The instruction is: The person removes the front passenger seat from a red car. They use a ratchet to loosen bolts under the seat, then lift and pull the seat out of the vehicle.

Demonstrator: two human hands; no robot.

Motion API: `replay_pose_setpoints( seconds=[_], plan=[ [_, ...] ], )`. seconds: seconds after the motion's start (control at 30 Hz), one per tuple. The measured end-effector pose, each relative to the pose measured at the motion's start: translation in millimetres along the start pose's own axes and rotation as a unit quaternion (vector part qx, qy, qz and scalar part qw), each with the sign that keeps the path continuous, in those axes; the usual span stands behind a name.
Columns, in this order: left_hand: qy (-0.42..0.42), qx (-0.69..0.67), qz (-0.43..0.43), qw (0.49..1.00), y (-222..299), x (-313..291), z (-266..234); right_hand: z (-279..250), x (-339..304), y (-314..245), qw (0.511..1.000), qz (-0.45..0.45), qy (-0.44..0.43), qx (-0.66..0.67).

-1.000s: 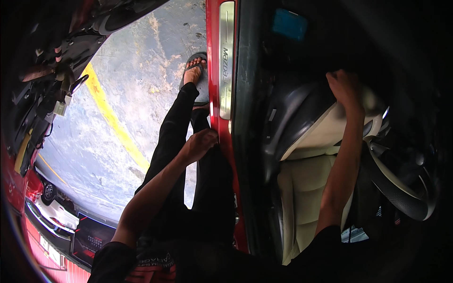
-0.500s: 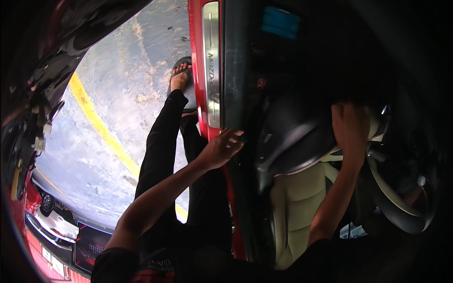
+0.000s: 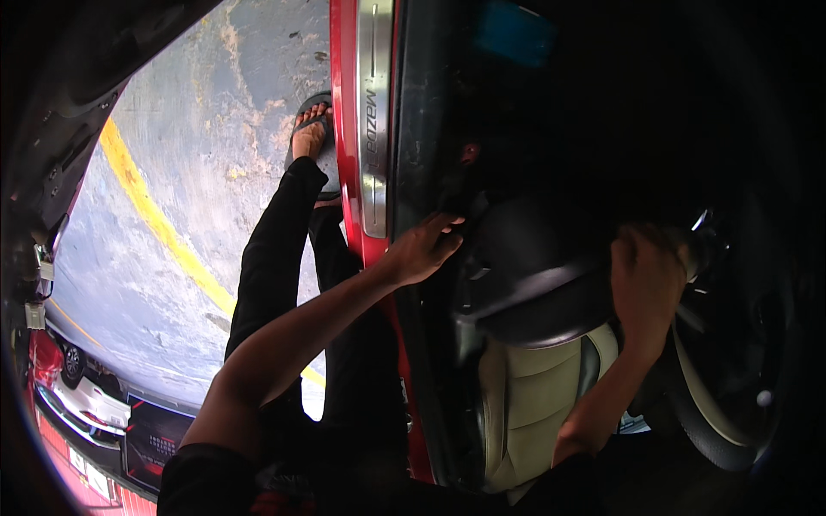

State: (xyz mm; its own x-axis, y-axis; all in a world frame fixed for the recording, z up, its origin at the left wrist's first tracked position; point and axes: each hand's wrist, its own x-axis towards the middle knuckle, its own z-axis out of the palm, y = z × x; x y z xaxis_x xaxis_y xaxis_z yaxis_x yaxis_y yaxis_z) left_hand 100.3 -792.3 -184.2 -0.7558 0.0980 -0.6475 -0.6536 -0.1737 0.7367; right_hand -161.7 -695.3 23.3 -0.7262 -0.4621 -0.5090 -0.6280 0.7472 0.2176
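Note:
My left hand is beside the car's door opening, close to the left end of a large black rounded plastic panel. Its fingers are half bent and apart, and darkness hides whether their tips touch anything. At the panel's right end, my right hand is bent with its fingers curled down. Shadow swallows those fingertips, so what they hold does not show. Below the panel, a beige leather seat with stitched sections lies partly covered by it.
The red door sill carries a metal scuff plate. My sandalled foot stands on the grey floor by a yellow line. An open door borders the left. A dark curved rim with beige trim is at lower right.
My right hand appears lower and slightly farther right. The left hand sits a little higher and farther right, nearer the black panel. The whole view has shifted slightly, with the sill farther left.

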Motion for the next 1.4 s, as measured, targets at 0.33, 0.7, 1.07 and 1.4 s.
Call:
replay_pose_setpoints(
  seconds=[0.33, 0.7, 1.07, 1.4],
  plan=[
    [0.033, 0.056, 0.12, 0.991, 21.6, 11.3, -58.0, 2.7, 10.4, 0.6, 0.999, -0.032, 0.01, -0.008],
    [-0.012, 0.304, 0.318, 0.898, 53.1, 60.0, -96.2, 32.7, 22.6, 10.7, 0.998, -0.038, 0.044, -0.036],
    [0.062, 0.538, 0.392, 0.743, 82.3, 169.9, -131.6, 46.3, 79.5, -7.2, 0.993, -0.054, -0.046, -0.096],
    [0.057, 0.561, 0.382, 0.732, 81.3, 163.2, -127.9, 68.9, 97.3, -14.3, 0.983, 0.08, 0.119, 0.112]
  ],
)
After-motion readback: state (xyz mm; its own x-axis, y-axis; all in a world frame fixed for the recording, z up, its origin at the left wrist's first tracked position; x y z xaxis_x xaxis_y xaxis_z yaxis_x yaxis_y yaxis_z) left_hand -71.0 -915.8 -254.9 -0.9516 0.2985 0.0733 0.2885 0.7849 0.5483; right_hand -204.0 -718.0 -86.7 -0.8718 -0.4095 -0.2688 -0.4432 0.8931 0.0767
